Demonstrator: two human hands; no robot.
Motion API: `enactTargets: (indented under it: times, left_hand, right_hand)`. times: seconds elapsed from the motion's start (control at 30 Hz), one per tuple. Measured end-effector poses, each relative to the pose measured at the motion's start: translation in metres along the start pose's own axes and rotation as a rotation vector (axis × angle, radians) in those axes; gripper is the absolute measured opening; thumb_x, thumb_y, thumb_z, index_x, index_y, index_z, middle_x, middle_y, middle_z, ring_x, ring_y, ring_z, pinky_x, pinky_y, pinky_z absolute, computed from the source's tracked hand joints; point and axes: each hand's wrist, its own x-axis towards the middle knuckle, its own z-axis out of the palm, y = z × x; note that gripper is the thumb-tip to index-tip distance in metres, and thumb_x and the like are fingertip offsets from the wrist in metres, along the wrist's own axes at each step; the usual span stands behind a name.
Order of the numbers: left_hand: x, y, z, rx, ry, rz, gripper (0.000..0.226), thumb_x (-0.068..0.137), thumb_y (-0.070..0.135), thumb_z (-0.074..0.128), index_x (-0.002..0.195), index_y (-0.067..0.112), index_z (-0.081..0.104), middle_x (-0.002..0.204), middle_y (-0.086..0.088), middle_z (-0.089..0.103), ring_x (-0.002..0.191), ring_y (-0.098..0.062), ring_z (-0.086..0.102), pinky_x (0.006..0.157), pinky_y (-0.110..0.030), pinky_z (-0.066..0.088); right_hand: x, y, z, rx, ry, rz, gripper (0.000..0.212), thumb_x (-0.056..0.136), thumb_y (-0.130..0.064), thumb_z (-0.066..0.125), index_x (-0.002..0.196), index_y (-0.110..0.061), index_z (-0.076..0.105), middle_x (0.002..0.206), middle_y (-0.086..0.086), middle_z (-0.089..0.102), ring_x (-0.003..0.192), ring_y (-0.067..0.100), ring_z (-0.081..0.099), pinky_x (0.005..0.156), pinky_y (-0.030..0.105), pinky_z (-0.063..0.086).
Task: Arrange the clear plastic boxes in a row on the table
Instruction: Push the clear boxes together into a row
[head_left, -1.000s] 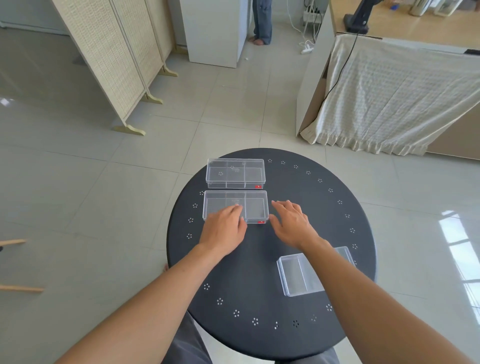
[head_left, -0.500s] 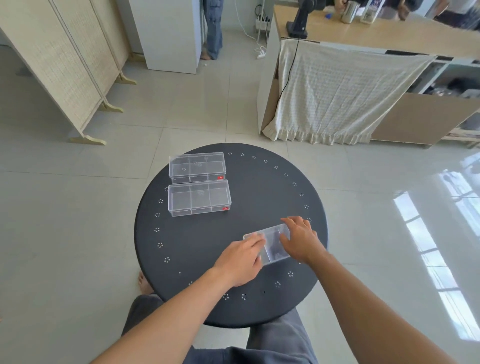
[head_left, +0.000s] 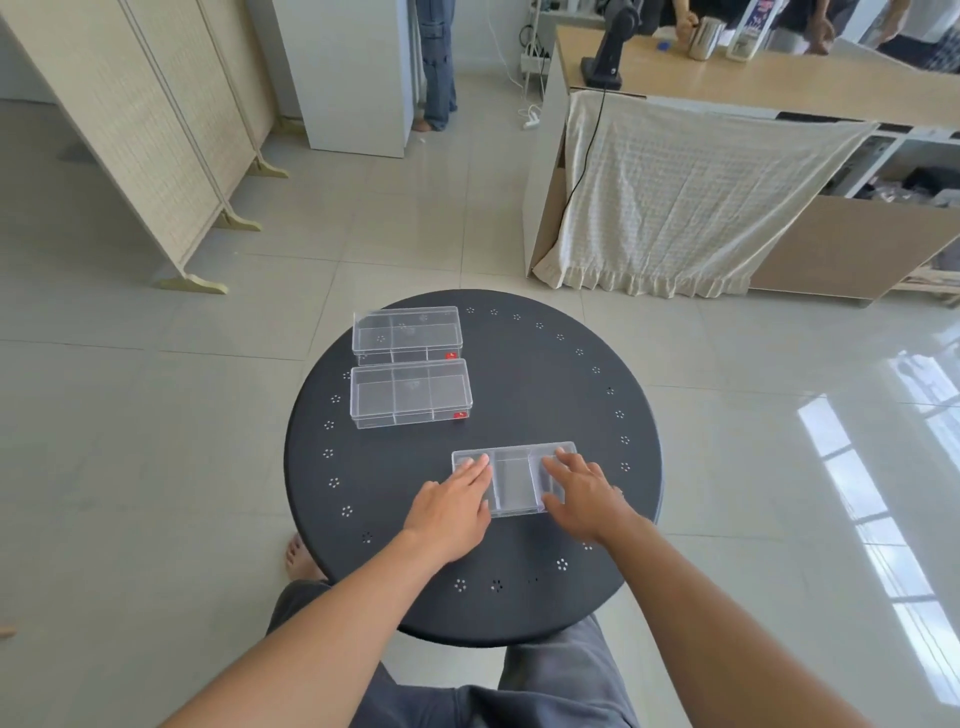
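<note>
Third clear box (head_left: 514, 480), turned crosswise since a moment ago, lies under flat, unclenched fingers (head_left: 475, 465) of both hands, unaligned beyond them.

Round table (head_left: 519, 395): matte black, ringed with small white flower-shaped dot clusters. Three boxes: clear, colourless; far box (head_left: 407, 332) and middle box (head_left: 410, 392) each with a small red corner label. Trousers (head_left: 550, 686): dark grey.
</note>
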Motion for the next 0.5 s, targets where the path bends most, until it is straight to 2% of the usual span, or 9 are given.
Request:
enactTargets:
  times: [0.17, 0.37, 0.5]
  left_hand:
    - [-0.011, -0.031, -0.009, -0.030, 0.031, -0.103, 0.062, 0.113, 0.030, 0.033, 0.173, 0.018, 0.022, 0.182, 0.008, 0.009, 0.167, -0.011, 0.012, 0.120, -0.046, 0.043]
    - [-0.026, -0.061, -0.019, -0.062, 0.058, -0.162, 0.061, 0.113, 0.027, 0.034, 0.172, 0.017, 0.024, 0.182, 0.007, 0.012, 0.167, -0.012, 0.014, 0.120, -0.044, 0.044]
    - [-0.030, -0.079, -0.021, -0.081, 0.088, -0.206, 0.060, 0.112, 0.024, 0.036, 0.171, 0.015, 0.028, 0.181, 0.005, 0.017, 0.167, -0.016, 0.019, 0.132, -0.042, 0.029]
  right_hand:
    - [0.015, -0.038, 0.004, -0.081, -0.024, -0.058, 0.061, 0.106, -0.041, 0.044, 0.164, -0.032, 0.026, 0.176, -0.003, 0.013, 0.153, 0.029, 0.025, 0.114, 0.058, 0.038]
    - [0.028, -0.077, 0.005, -0.169, -0.043, -0.106, 0.061, 0.107, -0.039, 0.044, 0.164, -0.030, 0.025, 0.175, 0.000, 0.014, 0.153, 0.033, 0.026, 0.113, 0.059, 0.039]
    - [0.035, -0.097, 0.005, -0.209, -0.048, -0.141, 0.065, 0.107, -0.041, 0.045, 0.166, -0.030, 0.022, 0.176, 0.000, 0.012, 0.155, 0.033, 0.023, 0.117, 0.058, 0.036]
